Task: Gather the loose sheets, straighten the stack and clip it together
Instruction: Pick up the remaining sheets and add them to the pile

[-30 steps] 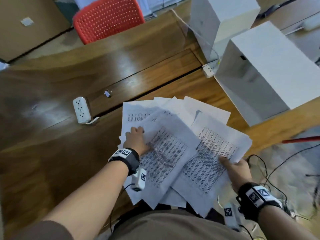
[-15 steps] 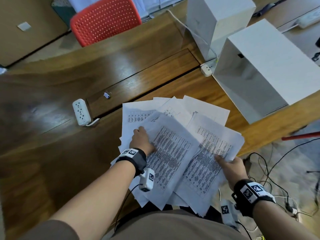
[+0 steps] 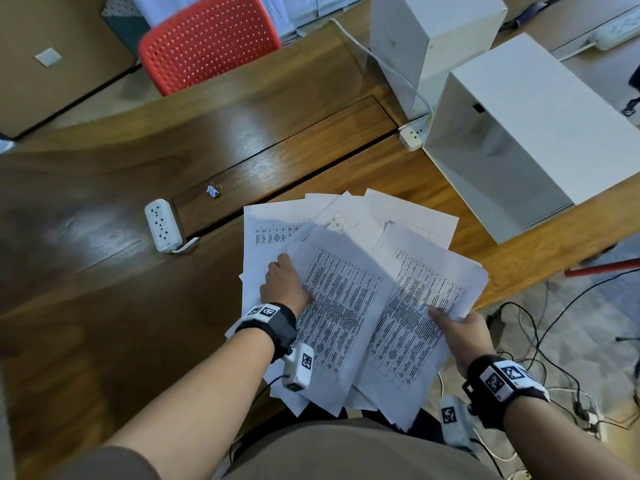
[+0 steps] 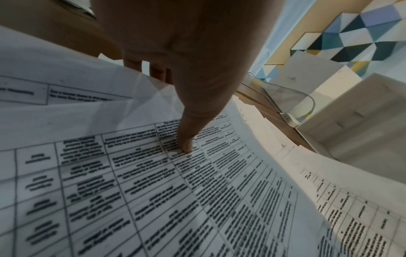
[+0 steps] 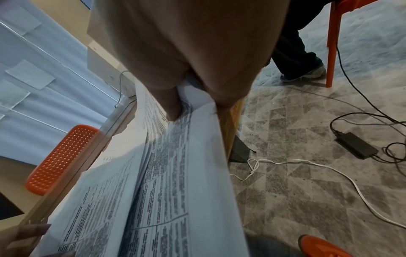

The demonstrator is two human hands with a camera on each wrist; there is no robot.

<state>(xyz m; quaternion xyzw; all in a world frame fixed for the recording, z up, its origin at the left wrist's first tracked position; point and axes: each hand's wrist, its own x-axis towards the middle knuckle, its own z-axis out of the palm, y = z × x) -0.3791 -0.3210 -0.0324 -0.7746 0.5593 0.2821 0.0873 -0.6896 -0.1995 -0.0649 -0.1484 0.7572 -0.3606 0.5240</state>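
The right hand (image 3: 462,332) has its grip pinching the right edge of the loose sheets (image 3: 349,306): the thumb (image 5: 170,106) lies on the printed top page and the other fingers are under the paper, beyond the edge of the bench (image 3: 104,271). The left hand (image 3: 284,284) holds the left side of the same sheets, its thumb (image 4: 186,139) pressed on a printed table and its fingers (image 4: 157,72) tucked below the upper pages, so this grip also pinches paper. The sheets are fanned out and uneven, partly lying on the bench and partly hanging over its near edge toward the person. On the bench behind the sheets, a small binder clip (image 3: 213,190) lies apart from them, and a white power strip (image 3: 162,225) is near it on the left. Two white boxes (image 3: 540,133) stand at the far right of the bench, and a red chair (image 3: 211,39) is behind it.
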